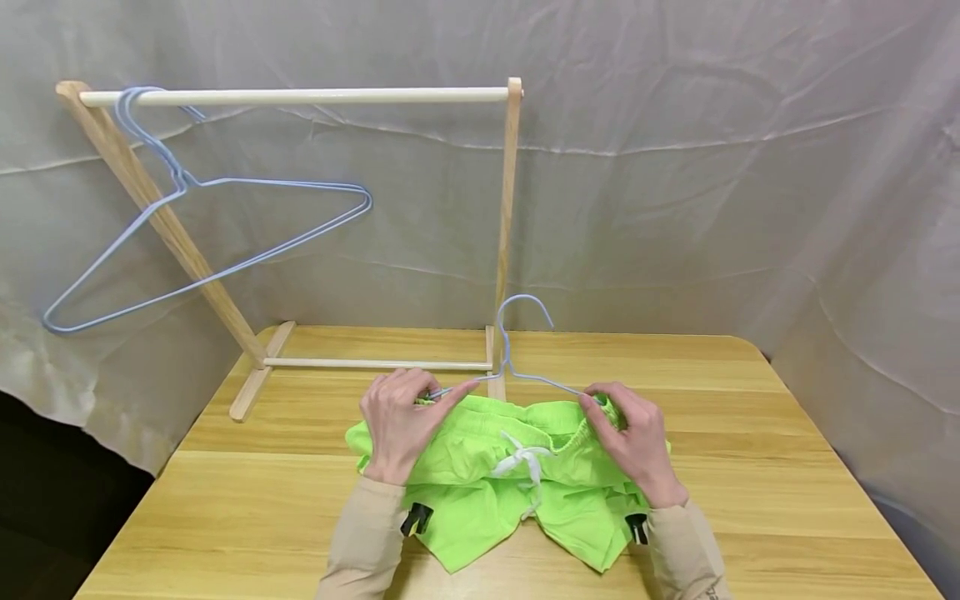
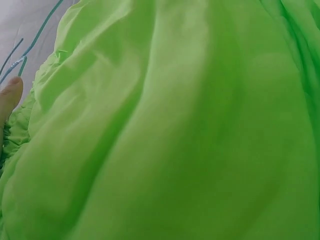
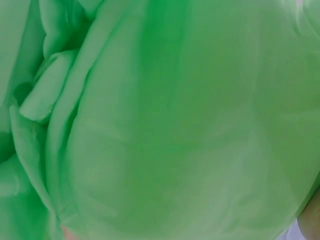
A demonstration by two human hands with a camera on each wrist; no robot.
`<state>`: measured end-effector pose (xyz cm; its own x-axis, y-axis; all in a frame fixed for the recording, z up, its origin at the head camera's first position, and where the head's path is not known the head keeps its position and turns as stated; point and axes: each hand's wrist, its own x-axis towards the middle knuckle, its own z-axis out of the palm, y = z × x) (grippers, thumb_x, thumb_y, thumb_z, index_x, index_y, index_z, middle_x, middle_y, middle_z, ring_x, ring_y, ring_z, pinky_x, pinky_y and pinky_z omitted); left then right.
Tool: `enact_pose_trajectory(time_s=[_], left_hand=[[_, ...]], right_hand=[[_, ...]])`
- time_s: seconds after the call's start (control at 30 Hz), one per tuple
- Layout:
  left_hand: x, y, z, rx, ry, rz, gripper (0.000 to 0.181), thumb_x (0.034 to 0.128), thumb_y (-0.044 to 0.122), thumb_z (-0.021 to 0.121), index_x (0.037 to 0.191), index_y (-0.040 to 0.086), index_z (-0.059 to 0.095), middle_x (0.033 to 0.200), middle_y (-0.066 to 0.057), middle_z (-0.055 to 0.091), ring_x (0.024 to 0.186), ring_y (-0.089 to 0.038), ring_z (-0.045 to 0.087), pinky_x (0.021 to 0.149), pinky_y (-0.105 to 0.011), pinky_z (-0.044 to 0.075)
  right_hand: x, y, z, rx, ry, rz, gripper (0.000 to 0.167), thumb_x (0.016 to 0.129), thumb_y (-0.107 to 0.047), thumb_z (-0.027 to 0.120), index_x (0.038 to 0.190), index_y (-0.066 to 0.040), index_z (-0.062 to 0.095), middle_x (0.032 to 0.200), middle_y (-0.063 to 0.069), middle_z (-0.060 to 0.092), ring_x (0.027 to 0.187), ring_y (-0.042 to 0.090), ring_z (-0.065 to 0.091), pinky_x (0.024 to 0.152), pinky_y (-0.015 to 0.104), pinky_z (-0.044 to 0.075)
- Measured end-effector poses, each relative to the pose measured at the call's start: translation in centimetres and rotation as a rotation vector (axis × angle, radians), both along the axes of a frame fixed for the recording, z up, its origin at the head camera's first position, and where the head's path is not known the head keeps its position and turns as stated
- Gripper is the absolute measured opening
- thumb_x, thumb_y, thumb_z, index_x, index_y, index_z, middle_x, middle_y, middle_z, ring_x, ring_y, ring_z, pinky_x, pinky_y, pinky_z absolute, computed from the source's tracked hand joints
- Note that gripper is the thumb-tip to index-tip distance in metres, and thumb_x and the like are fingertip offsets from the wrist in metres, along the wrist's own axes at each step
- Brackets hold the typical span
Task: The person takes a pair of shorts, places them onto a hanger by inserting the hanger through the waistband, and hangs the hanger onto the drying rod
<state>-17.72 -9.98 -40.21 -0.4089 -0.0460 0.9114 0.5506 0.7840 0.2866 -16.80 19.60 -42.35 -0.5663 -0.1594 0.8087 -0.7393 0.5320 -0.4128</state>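
Bright green shorts (image 1: 480,500) with an elastic waistband and a white drawstring bow (image 1: 519,457) are held up above the table by the waist. A light blue wire hanger (image 1: 506,342) stands at the waistband, hook up, its two arms reaching down into the waist's sides. My left hand (image 1: 401,421) grips the left waistband side together with the hanger arm, its thumb along the wire. On the other side my right hand (image 1: 633,437) pinches waistband and hanger end. Green cloth (image 2: 165,125) fills most of both wrist views, hiding most of the fingers.
A wooden rack (image 1: 300,97) with a white top rail stands at the back left of the wooden table (image 1: 750,467). Light blue hangers (image 1: 217,179) hang at the rail's left end. Grey cloth (image 1: 675,208) hangs behind.
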Motion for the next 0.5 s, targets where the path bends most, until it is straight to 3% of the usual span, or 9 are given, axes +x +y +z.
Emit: enact_pose_trajectory(time_s=[0.2, 0.33, 0.5], left_hand=[[0.0, 0.1, 0.1, 0.002, -0.006, 0.003, 0.07, 0.0895, 0.075, 0.05, 0.054, 0.016, 0.057, 0.048, 0.003, 0.054, 0.044, -0.009, 0.039, 0.053, -0.025, 0.034], [0.0, 0.1, 0.6, 0.03, 0.0, -0.001, 0.069, 0.0886, 0.074, 0.052, 0.057, 0.013, 0.058, 0.055, 0.0, 0.058, 0.048, -0.014, 0.046, 0.057, -0.03, 0.038], [0.0, -0.1, 1.9, 0.079, 0.013, -0.002, 0.069, 0.0862, 0.073, 0.056, 0.059, 0.01, 0.057, 0.062, -0.002, 0.058, 0.055, -0.018, 0.051, 0.057, -0.032, 0.041]], right_hand=[[-0.2, -0.1, 0.2, 0.001, 0.026, -0.002, 0.005, 0.088, -0.002, 0.069, 0.091, 0.001, 0.071, 0.076, 0.013, 0.072, 0.055, -0.003, 0.041, 0.058, 0.014, 0.044], [-0.5, -0.3, 0.8, 0.008, 0.052, 0.006, 0.008, 0.092, -0.007, 0.068, 0.091, 0.0, 0.071, 0.072, 0.01, 0.069, 0.054, -0.003, 0.036, 0.052, 0.015, 0.038], [-0.9, -0.7, 2.5, 0.035, 0.079, 0.013, 0.019, 0.097, -0.017, 0.064, 0.093, 0.0, 0.071, 0.07, 0.008, 0.068, 0.052, -0.003, 0.033, 0.048, 0.015, 0.032]])
